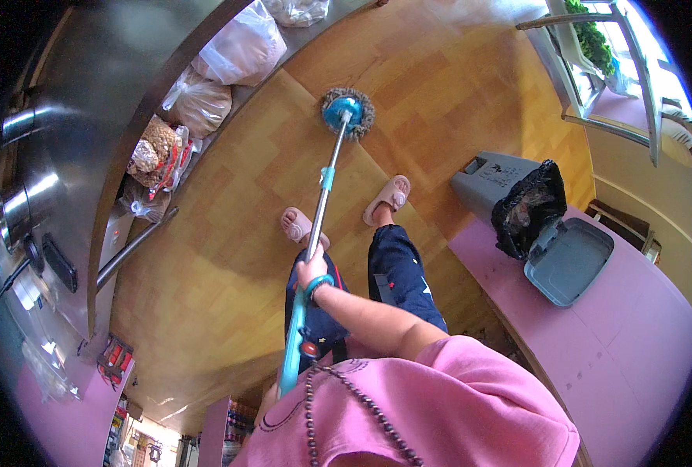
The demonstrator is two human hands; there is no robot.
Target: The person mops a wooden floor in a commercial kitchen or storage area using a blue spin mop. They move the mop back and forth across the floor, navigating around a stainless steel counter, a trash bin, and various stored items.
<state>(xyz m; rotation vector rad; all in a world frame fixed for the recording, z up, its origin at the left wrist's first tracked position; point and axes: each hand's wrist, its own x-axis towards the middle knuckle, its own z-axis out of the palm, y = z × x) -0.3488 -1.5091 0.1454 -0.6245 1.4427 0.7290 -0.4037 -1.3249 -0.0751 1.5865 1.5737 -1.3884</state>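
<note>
My right hand point(312, 268) is closed around the pole of a mop point(324, 198), just above its turquoise grip section; a teal band circles that wrist. The round mop head point(347, 114), with a blue plate and a grey-brown fringe, rests on the wood-patterned floor point(235, 233) ahead of my feet. Low in the picture, my left hand point(268, 401) is at the upper end of the turquoise handle point(291, 356), mostly hidden by my pink shirt. My feet, in pink slippers point(388, 198), stand apart on either side of the pole.
To the right, a grey bin point(492, 181) with a black liner and open lid point(570, 262) lies near a pink surface point(614, 338). At left, plastic bags point(200, 102) fill a shelf under a metal counter point(124, 58). A metal-framed rack point(608, 125) holds greens at upper right.
</note>
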